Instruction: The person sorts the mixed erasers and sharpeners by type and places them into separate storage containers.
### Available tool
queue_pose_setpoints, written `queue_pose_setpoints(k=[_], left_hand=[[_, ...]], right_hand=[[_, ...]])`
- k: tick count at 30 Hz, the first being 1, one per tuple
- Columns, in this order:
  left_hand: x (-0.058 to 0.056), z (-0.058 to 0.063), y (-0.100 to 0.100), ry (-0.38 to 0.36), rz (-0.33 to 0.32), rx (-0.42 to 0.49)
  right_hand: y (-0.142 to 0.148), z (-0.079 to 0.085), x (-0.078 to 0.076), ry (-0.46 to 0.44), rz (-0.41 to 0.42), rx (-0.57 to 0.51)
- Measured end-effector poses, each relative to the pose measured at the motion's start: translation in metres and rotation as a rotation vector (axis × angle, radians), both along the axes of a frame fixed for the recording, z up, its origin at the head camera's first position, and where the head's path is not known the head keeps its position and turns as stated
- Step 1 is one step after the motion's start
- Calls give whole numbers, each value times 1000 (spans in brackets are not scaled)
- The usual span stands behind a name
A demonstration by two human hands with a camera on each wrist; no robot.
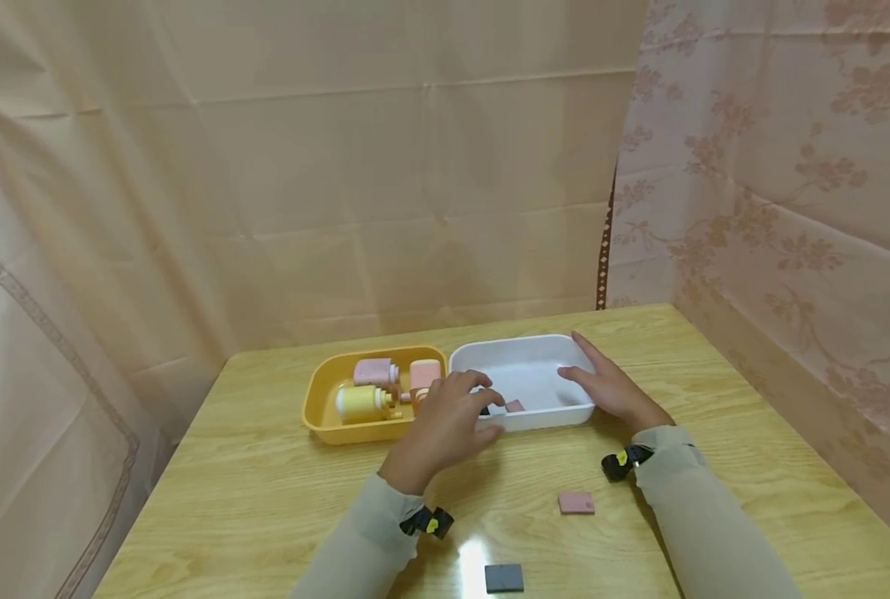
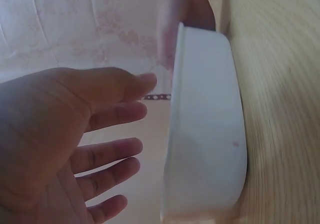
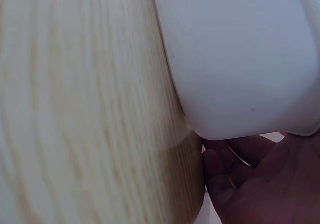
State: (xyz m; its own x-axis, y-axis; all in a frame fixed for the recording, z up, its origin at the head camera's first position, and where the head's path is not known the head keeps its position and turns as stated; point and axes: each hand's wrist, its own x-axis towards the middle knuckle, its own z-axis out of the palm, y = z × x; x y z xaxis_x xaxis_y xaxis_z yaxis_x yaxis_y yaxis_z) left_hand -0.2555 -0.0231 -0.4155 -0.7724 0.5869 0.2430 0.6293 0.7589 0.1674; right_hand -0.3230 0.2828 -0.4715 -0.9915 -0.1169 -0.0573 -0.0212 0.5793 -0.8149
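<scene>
Just beside white tray (image 1: 542, 374) | yellow tray (image 1: 363, 434) with bottles (image 1: 361, 403) | nearer: two tiles (image 1: 576, 502)

Yellowish wood-grain bench (image 1: 228, 482), creased beige curtain (image 1: 385, 191) behind it, pinkish floral curtain (image 1: 804, 166) at right, paler drape (image 1: 26, 416) with patterned band (image 1: 59, 337) at left, bright glare (image 1: 472, 557) on the near wood.

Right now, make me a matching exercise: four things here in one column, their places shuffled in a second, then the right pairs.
Things:
1. Left hand
2. Right hand
3. Yellow bottle
4. Loose dark tile

Places:
A. At the right end of the white tray
B. On the table, in front of the trays
C. At the left end of the white tray
D. In the yellow tray

Pairs: 1-C, 2-A, 3-D, 4-B
</scene>
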Motion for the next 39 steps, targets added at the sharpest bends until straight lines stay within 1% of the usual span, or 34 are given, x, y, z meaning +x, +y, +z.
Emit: queue_pose_setpoints(k=[3,7,10,13,15,23,29,35,39], left_hand=[[4,0,0,-23,-28,30],[9,-2,-2,2,-57,24],[13,-4,-3,10,-61,-3],[17,-5,-5,-7,-56,-22],[19,-6,-5,-18,-57,-24],[29,-10,-5,-21,-78,-47],[36,-9,-3,-26,-104,-61],[44,-9,-4,-49,-125,-59],[48,-9,-6,-38,-135,-64]], right_hand=[[-2,1,0,-4,-7,-5],[-2,1,2,2,-7,-2],[-2,1,2,4,-3,2],[-2,1,2,2,-2,1],[-2,1,1,-1,-3,0],[0,-2,-1,-4,0,-6],[1,-4,-3,-2,0,-1],[1,-3,-2,11,-2,6],[1,-3,-1,10,1,7]])
